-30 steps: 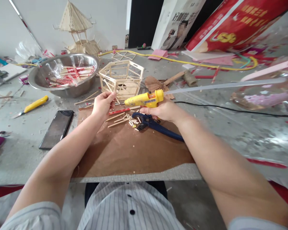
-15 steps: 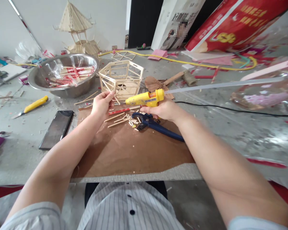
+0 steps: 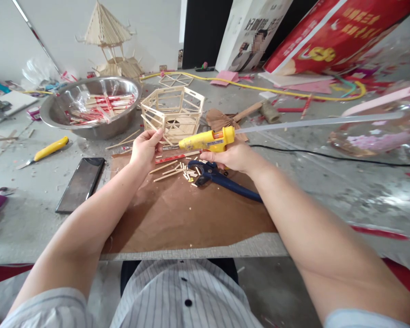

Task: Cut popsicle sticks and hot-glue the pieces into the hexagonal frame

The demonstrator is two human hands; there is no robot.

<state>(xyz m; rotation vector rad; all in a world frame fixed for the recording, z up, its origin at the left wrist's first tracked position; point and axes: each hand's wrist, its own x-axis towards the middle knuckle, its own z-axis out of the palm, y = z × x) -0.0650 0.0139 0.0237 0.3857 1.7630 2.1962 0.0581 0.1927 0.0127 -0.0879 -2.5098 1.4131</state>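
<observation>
My right hand (image 3: 237, 156) grips a yellow hot glue gun (image 3: 207, 140). Its nozzle points left, and a long clear glue stick (image 3: 276, 126) juts out of the back. My left hand (image 3: 146, 148) is closed in a pinch on a thin wooden stick (image 3: 152, 123), just left of the nozzle. Directly behind that hand stands a hexagonal frame of wooden sticks (image 3: 194, 107); whether the pinched stick touches it I cannot tell. Blue-handled cutters (image 3: 232, 184) and several short cut stick pieces (image 3: 171, 172) lie below the gun on a brown sheet (image 3: 177, 218).
At the left are a steel bowl (image 3: 54, 116) of wrapped sticks, a yellow utility knife (image 3: 51, 148) and a phone (image 3: 80, 184). A stick-built pavilion (image 3: 107, 32) stands behind. A black cord (image 3: 310, 156) and a yellow cable (image 3: 259, 86) cross the right side.
The glue gun has shifted very slightly to the right. The stick in my left hand has tilted a little; otherwise both hands keep their places.
</observation>
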